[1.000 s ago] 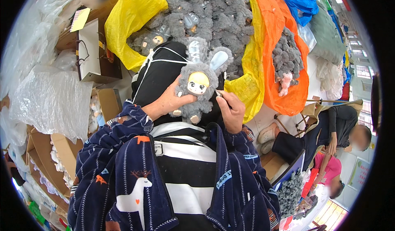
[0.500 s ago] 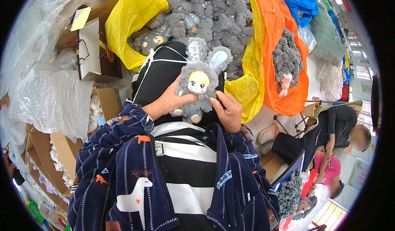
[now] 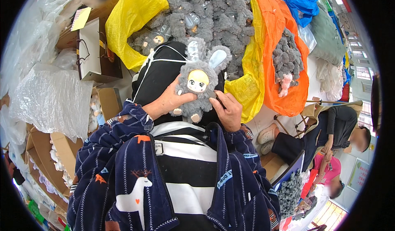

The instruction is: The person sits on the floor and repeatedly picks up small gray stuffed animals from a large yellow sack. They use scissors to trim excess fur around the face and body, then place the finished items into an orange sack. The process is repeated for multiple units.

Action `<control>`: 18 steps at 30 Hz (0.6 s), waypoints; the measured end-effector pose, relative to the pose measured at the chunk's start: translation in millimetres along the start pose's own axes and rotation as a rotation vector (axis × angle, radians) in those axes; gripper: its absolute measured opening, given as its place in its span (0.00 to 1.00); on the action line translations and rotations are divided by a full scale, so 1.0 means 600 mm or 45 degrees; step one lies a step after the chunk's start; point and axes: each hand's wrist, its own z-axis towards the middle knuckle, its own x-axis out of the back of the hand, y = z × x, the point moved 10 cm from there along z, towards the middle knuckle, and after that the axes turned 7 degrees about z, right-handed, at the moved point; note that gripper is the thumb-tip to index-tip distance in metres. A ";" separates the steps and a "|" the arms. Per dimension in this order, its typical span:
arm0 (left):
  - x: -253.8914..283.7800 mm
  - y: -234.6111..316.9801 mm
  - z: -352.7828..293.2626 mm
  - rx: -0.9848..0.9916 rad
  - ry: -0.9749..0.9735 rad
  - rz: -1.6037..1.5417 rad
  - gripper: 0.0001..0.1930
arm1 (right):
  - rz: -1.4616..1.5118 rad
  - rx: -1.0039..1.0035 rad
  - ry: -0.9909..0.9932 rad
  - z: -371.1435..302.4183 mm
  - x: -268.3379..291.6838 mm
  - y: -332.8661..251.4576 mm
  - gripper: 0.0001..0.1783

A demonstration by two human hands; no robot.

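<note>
A grey plush doll [image 3: 199,101] with long rabbit ears, a yellow-fringed doll face and pale feet is upright over my lap, its face turned up. My left hand [image 3: 166,102] grips its left side, thumb across the front of the body and fingers behind. On the other side my right hand [image 3: 227,110] is closed, thumb and fingers pinching the doll's edge near its arm, where a small dark grey bit shows. White string [image 3: 153,59] lies over my black-clad knee and runs to the doll's ear.
Beyond my knees a yellow sack [image 3: 138,15] is full of similar grey plush dolls. An orange sack [image 3: 263,66] to the right holds more, plus a small pink toy [image 3: 284,85]. Cardboard boxes [image 3: 108,103] and plastic sheeting [image 3: 53,97] crowd the left. Two people sit at right.
The doll's face has tilted very slightly to the left. Both hands keep nearly the same place and hold.
</note>
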 end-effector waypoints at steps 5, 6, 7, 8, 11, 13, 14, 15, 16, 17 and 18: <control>0.001 -0.003 0.000 0.001 -0.001 0.005 0.33 | -0.012 0.015 0.008 0.001 0.000 -0.001 0.12; 0.000 -0.004 0.000 0.004 -0.005 0.007 0.33 | -0.015 0.020 0.010 0.001 0.000 -0.001 0.12; 0.000 -0.004 -0.001 0.003 -0.006 0.013 0.34 | -0.018 0.027 0.012 0.001 0.000 0.000 0.12; 0.000 -0.004 -0.001 0.001 -0.006 0.018 0.34 | -0.020 0.032 0.015 0.001 0.000 0.000 0.12; 0.000 -0.004 0.001 -0.004 -0.010 0.020 0.34 | -0.044 0.054 0.021 0.001 -0.002 -0.002 0.12; 0.000 -0.002 0.002 -0.008 -0.014 0.010 0.34 | -0.081 0.080 0.025 0.002 -0.002 -0.004 0.12; -0.001 -0.001 0.001 -0.010 -0.016 0.002 0.34 | -0.092 0.096 0.027 0.002 -0.002 -0.004 0.12; -0.002 0.001 0.001 -0.011 -0.019 -0.005 0.34 | -0.103 0.113 0.030 0.001 -0.002 -0.004 0.11; -0.003 0.002 0.000 0.006 -0.022 -0.012 0.34 | -0.113 0.131 0.034 0.001 -0.002 -0.005 0.11; -0.004 0.003 -0.001 0.022 -0.025 -0.019 0.34 | 0.023 0.037 0.053 0.000 0.000 0.007 0.11; -0.006 0.002 -0.003 0.039 -0.029 -0.025 0.34 | 0.159 -0.058 0.073 -0.004 -0.001 0.018 0.10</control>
